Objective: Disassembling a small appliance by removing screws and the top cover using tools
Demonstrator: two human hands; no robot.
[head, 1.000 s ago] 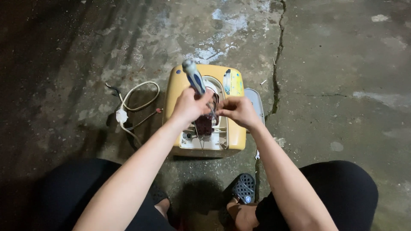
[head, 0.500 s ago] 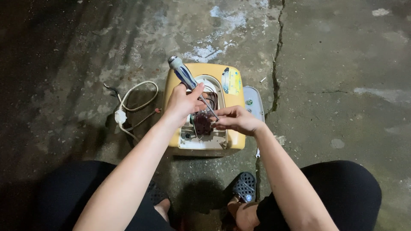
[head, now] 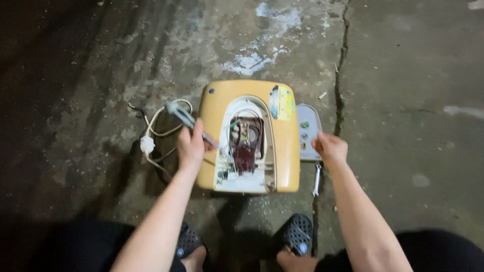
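Down on the cracked concrete floor [head: 403, 75] lies a yellow appliance casing [head: 248, 136], its open middle showing a reddish-brown circuit board [head: 245, 143] and wires. Just left of the casing, the left hand [head: 190, 146] is closed around a grey-handled screwdriver [head: 185, 118], near a white cord [head: 154, 138]. Just right of it, the right hand [head: 330, 147] hangs loosely curled and holding nothing over a grey cover panel [head: 307, 128], above a small wrench [head: 316, 180].
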